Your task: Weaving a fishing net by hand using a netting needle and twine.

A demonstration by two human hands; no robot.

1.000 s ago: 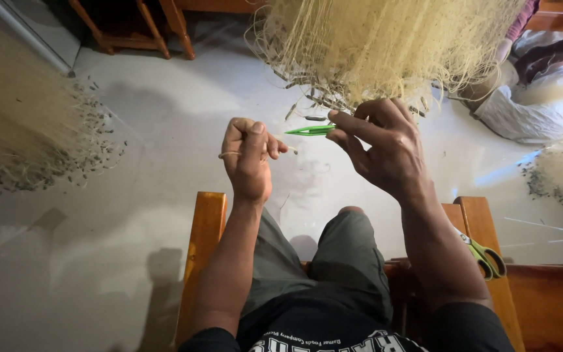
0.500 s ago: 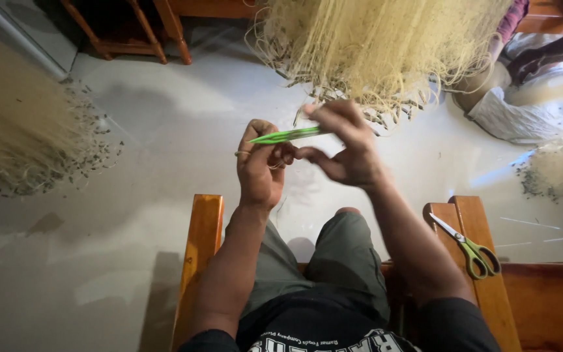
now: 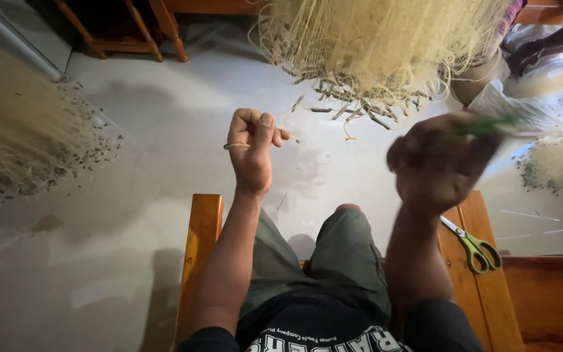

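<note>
Glossy varnished wood bench (image 3: 203, 228); matt straw-coloured fibre net (image 3: 386, 45); green plastic-handled metal scissors (image 3: 474, 244).

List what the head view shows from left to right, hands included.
Pale net heap on the floor → left wooden armrest → left hand, fisted on a thin cord → right hand, blurred, with a green tool → green-handled scissors on the right armrest.

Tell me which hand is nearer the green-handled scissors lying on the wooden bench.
Right. The right hand is raised just above-left of the green-handled scissors; the left hand is far across, over the floor.
</note>
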